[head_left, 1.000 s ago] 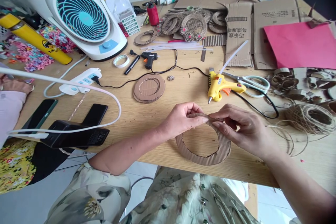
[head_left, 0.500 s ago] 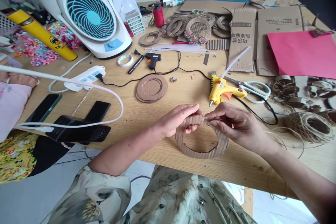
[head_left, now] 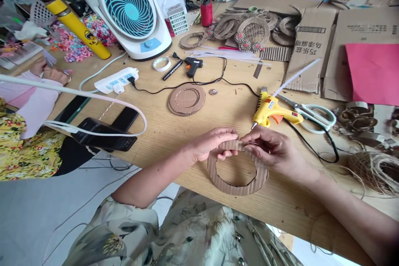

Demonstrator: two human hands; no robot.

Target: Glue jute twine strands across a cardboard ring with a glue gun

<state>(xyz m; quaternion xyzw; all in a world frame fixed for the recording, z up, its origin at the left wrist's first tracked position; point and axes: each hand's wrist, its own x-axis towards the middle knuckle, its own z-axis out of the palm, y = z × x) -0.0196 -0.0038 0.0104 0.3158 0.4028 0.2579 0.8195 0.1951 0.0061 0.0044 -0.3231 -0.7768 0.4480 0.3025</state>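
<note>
A flat ring of corrugated cardboard [head_left: 238, 189] is held tilted up at the table's near edge. My left hand [head_left: 213, 143] is closed around its upper left rim, thumb on top and fingers reaching through the opening. At the upper right rim, my right hand [head_left: 271, 147] pinches with thumb and forefinger; a thin strand seems to lie at the fingertips, too fine to make out. Just beyond the right hand lies a yellow glue gun [head_left: 269, 110] with a clear glue stick in its back. Loose strands run from a ball of twine [head_left: 372, 172] toward my right forearm.
White-handled scissors [head_left: 321, 118] lie behind the yellow glue gun. Farther back are a cardboard disc [head_left: 187, 99], a black glue gun [head_left: 193, 66], a tape roll [head_left: 161, 63] and a fan [head_left: 129, 12]. Cables cross the table. At left, another person's hand [head_left: 52, 72] rests near phones.
The view has shifted left, so table things appear farther right. Both my hands stay on the ring, with little change in grip. The other person's hand has come more into view.
</note>
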